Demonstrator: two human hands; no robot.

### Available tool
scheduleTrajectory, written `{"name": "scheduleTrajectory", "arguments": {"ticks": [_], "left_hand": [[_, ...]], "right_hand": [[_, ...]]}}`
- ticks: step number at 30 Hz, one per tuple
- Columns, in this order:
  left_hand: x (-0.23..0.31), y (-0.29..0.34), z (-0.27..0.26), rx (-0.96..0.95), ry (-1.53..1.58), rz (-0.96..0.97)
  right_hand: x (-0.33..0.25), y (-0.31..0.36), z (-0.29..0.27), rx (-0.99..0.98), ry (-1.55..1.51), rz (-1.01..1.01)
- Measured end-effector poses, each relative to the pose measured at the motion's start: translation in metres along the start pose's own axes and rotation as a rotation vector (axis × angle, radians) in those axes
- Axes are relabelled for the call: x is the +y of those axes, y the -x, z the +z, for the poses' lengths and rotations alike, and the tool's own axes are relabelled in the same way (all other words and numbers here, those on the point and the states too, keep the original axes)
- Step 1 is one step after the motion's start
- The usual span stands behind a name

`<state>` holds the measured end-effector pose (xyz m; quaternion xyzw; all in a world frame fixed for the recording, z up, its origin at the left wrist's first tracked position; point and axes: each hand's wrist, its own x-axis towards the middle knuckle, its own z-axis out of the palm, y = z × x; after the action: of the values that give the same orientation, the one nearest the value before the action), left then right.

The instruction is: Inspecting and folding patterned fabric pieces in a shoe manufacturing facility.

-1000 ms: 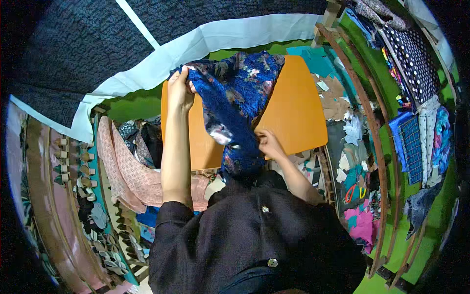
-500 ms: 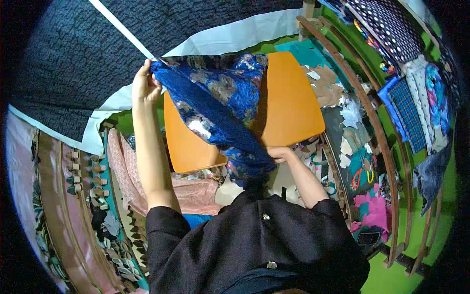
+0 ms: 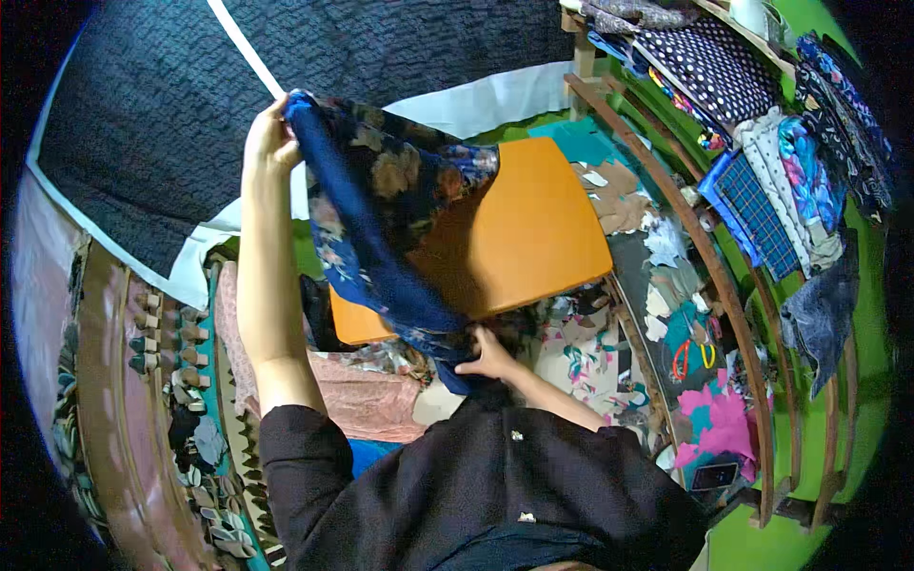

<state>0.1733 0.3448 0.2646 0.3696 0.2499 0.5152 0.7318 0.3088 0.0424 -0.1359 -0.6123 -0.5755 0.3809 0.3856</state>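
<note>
A dark blue floral cloth (image 3: 367, 181) stretches slantwise from upper left down toward my chest. My left hand (image 3: 271, 138) is raised and pinches its top corner, closed on a bunched blue edge. Lower down, my right hand (image 3: 493, 357) is at the cloth's near end, thumb and fingers curved round its edge; part of the grip is hidden. Behind and beneath the cloth lies an orange board (image 3: 543, 219) with rounded corners, partly covered by it.
A dark textured sheet with a white strip (image 3: 249, 48) spans the upper left. Pink fabric (image 3: 362, 385) lies beside the board. Cloth scraps and scissors (image 3: 681, 360) with orange and yellow handles are on the right, near wooden rails (image 3: 705, 247) and folded fabrics (image 3: 709, 76).
My right hand has moved left and nearer my body, its fingers less tightly folded. My left hand has risen slightly. The cloth hangs steeper, uncovering more of the board on the right.
</note>
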Motion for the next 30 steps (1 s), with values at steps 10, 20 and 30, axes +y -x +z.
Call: {"name": "scheduleTrajectory", "arguments": {"ticks": [10, 20, 30], "left_hand": [[-0.014, 0.045, -0.009, -0.115, -0.087, -0.06], [-0.032, -0.037, -0.11, 0.584, 0.109, -0.159], [0.0, -0.094, -0.186, 0.601, 0.153, -0.019]], "right_hand": [[0.005, -0.054, -0.02, -0.746, -0.002, -0.092], [-0.08, -0.084, -0.267, 0.708, 0.541, 0.05], [-0.218, -0.091, -0.251, 0.446, 0.639, -0.065]]}}
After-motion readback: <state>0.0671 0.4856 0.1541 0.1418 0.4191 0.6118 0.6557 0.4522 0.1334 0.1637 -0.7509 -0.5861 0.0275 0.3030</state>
